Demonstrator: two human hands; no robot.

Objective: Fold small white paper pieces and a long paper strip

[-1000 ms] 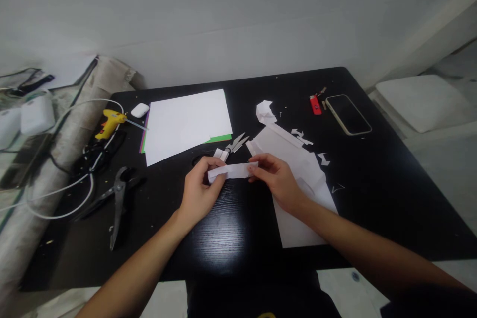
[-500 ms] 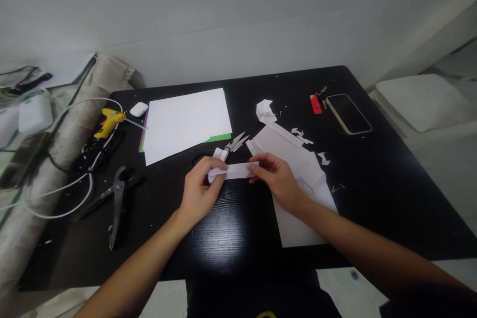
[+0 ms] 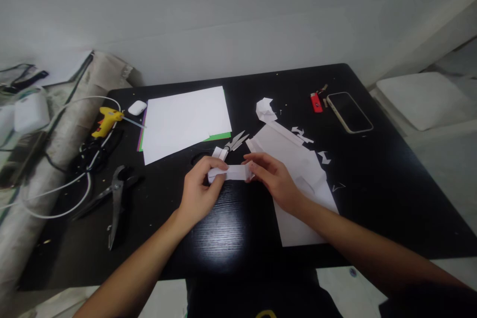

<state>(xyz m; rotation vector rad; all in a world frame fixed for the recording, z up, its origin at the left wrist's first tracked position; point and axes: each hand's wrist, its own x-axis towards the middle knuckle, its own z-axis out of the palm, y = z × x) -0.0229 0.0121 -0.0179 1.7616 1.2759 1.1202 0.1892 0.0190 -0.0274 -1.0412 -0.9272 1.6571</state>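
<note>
A folded white paper strip point(image 3: 235, 173) is held level between my two hands, above the black table. My left hand point(image 3: 203, 185) pinches its left end between thumb and fingers. At the other end, my right hand point(image 3: 271, 177) grips the strip, and that end is bent up. Just beyond the strip lie scissors point(image 3: 234, 142), blades pointing away to the right, with a small folded white paper piece point(image 3: 219, 153) over their handle. White paper sheets point(image 3: 294, 159) lie under my right wrist.
A stack of white paper point(image 3: 186, 121) with coloured sheets stands at the back left. Further left are a yellow glue gun point(image 3: 108, 120), a white case point(image 3: 137, 108) and pliers point(image 3: 117, 194). Crumpled paper point(image 3: 265, 110), a red lighter point(image 3: 316, 102) and a phone point(image 3: 349, 112) lie right.
The right end of the paper strip, flat before, is now bent up at my right fingers. My right fingertips have shifted slightly left; my left hand has stayed in place.
</note>
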